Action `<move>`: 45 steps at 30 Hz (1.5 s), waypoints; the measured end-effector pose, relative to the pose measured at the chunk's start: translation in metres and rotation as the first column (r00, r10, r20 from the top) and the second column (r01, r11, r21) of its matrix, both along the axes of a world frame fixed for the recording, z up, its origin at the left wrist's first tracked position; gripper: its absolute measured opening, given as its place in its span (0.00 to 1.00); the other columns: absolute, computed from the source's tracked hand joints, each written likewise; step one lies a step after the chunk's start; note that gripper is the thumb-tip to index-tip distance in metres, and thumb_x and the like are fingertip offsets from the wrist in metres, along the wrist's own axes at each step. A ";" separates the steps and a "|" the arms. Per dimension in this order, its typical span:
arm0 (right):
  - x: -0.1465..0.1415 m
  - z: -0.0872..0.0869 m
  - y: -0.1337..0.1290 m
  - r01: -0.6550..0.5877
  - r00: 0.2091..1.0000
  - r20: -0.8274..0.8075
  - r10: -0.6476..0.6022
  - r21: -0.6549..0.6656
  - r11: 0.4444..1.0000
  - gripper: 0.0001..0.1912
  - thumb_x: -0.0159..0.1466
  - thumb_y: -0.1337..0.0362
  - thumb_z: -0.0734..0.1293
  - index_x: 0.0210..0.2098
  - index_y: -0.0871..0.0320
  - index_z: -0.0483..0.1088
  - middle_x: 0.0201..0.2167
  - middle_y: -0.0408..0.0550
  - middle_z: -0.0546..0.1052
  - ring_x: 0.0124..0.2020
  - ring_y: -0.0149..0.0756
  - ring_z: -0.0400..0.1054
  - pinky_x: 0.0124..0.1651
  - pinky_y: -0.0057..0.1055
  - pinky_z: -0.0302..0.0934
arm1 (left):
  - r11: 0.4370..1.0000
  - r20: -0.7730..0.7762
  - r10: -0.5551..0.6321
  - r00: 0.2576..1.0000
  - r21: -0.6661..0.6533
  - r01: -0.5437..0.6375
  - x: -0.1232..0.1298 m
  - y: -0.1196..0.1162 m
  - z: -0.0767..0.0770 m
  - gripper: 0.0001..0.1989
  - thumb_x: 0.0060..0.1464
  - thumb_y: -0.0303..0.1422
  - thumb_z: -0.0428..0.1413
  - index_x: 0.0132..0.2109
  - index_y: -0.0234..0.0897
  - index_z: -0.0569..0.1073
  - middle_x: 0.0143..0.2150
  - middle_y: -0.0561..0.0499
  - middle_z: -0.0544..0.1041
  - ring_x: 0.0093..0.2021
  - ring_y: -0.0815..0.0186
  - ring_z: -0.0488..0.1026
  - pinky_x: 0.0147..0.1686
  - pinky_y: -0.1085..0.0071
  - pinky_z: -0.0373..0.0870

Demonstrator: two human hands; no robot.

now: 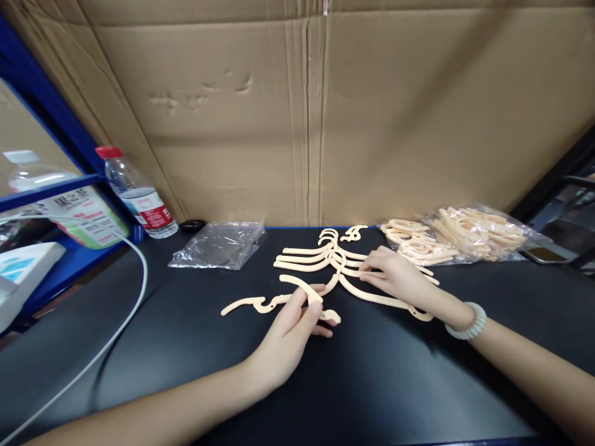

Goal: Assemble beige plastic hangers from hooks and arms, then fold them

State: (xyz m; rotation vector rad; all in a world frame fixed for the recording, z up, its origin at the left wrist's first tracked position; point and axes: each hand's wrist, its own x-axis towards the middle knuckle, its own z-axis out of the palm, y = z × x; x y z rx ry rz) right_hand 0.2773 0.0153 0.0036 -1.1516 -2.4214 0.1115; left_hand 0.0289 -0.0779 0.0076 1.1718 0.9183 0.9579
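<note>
My left hand [290,337] is closed around a curved cream plastic hanger piece [295,282]; its hooked lower end sticks out past my fingers. Behind that hand lies an opened-out cream clothes hanger [374,298], partly covered by my fingers. Several more hangers [304,260] lie stacked just beyond, their hooks pointing away from me. Over the right arms of this stack, my right hand [395,272] pinches one hanger arm between thumb and fingers. Another loose piece [244,303] with a notch rests left of my left hand.
Small loose parts [354,233] lie by the cardboard wall [223,124]. Clear bags of cream pieces [478,232] sit at back right, near a phone [546,254]. An empty plastic bag [218,244], a red-capped bottle [139,195] and a white cable [125,328] are on the left.
</note>
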 end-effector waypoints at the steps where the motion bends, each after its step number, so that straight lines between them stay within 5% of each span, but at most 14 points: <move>1: -0.002 0.000 -0.001 0.009 1.000 -0.014 -0.009 0.001 1.000 0.05 0.64 0.66 0.66 0.31 0.56 0.73 0.30 0.48 0.74 0.36 0.40 0.67 0.38 0.35 0.63 | 1.000 0.018 0.010 1.000 -0.026 -0.009 0.000 0.002 0.000 0.23 0.58 0.47 0.55 0.52 0.35 0.67 0.48 0.44 0.71 0.44 0.61 0.72 0.42 0.63 0.73; 5: -0.005 0.000 -0.003 0.055 0.990 -0.132 -0.053 0.013 0.998 0.04 0.64 0.66 0.65 0.33 0.58 0.70 0.31 0.47 0.73 0.33 0.37 0.68 0.36 0.33 0.63 | 0.996 0.061 0.034 0.998 -0.082 -0.029 -0.002 0.006 -0.002 0.23 0.55 0.47 0.58 0.52 0.38 0.69 0.60 0.42 0.64 0.53 0.57 0.68 0.49 0.57 0.71; 10: 0.002 0.002 0.007 0.135 0.980 -0.169 -0.103 0.185 0.974 0.06 0.66 0.64 0.62 0.34 0.57 0.68 0.32 0.49 0.73 0.33 0.39 0.69 0.37 0.35 0.63 | 0.996 0.055 0.026 0.998 -0.089 -0.021 -0.004 0.007 -0.003 0.27 0.55 0.46 0.59 0.57 0.39 0.67 0.57 0.41 0.68 0.61 0.54 0.62 0.59 0.56 0.63; 18: 0.032 0.036 0.011 0.370 0.920 -0.263 -0.289 0.351 0.860 0.04 0.65 0.62 0.63 0.35 0.55 0.68 0.31 0.50 0.76 0.32 0.42 0.71 0.35 0.37 0.64 | 0.990 0.107 0.006 0.994 -0.144 0.009 -0.003 0.011 0.002 0.17 0.57 0.39 0.59 0.52 0.41 0.72 0.67 0.47 0.59 0.63 0.57 0.60 0.58 0.61 0.64; 20: 0.037 0.043 0.009 0.370 0.909 -0.317 -0.271 0.317 0.873 0.05 0.64 0.61 0.63 0.37 0.56 0.68 0.33 0.51 0.77 0.34 0.43 0.72 0.37 0.37 0.65 | 0.991 0.119 0.056 0.991 -0.127 -0.041 -0.003 0.011 0.005 0.14 0.58 0.39 0.58 0.49 0.39 0.71 0.63 0.44 0.66 0.59 0.59 0.66 0.53 0.63 0.69; 23: 0.036 0.046 0.004 0.262 0.922 -0.341 -0.183 0.202 0.944 0.10 0.65 0.62 0.61 0.45 0.57 0.68 0.34 0.50 0.76 0.35 0.42 0.72 0.38 0.37 0.66 | 0.989 0.137 0.144 0.980 -0.058 -0.137 -0.005 0.009 0.013 0.12 0.57 0.41 0.58 0.39 0.37 0.68 0.44 0.44 0.78 0.38 0.64 0.77 0.37 0.68 0.74; 26: 0.029 0.046 -0.004 0.139 0.958 -0.267 -0.104 0.116 0.983 0.11 0.67 0.63 0.57 0.45 0.57 0.66 0.28 0.46 0.73 0.30 0.39 0.69 0.36 0.36 0.64 | 0.979 0.164 0.200 0.966 0.012 -0.205 -0.011 0.010 0.024 0.16 0.55 0.42 0.60 0.35 0.37 0.63 0.33 0.50 0.78 0.24 0.71 0.73 0.26 0.75 0.68; 33: 0.014 0.053 -0.022 0.054 0.973 -0.227 -0.049 0.015 0.998 0.08 0.68 0.62 0.56 0.39 0.55 0.66 0.32 0.45 0.72 0.32 0.37 0.66 0.34 0.33 0.60 | 0.957 0.059 0.247 0.967 0.144 -0.253 -0.034 0.018 0.034 0.16 0.55 0.42 0.60 0.33 0.36 0.64 0.25 0.58 0.69 0.21 0.75 0.66 0.23 0.78 0.62; 45: 0.009 0.044 -0.033 0.060 0.975 -0.212 -0.064 -0.026 0.998 0.11 0.70 0.57 0.56 0.36 0.55 0.64 0.25 0.42 0.69 0.26 0.33 0.63 0.29 0.30 0.55 | 0.980 0.164 0.174 0.971 0.067 -0.187 -0.047 0.029 0.036 0.11 0.54 0.35 0.62 0.38 0.34 0.70 0.24 0.58 0.66 0.20 0.78 0.62 0.22 0.79 0.58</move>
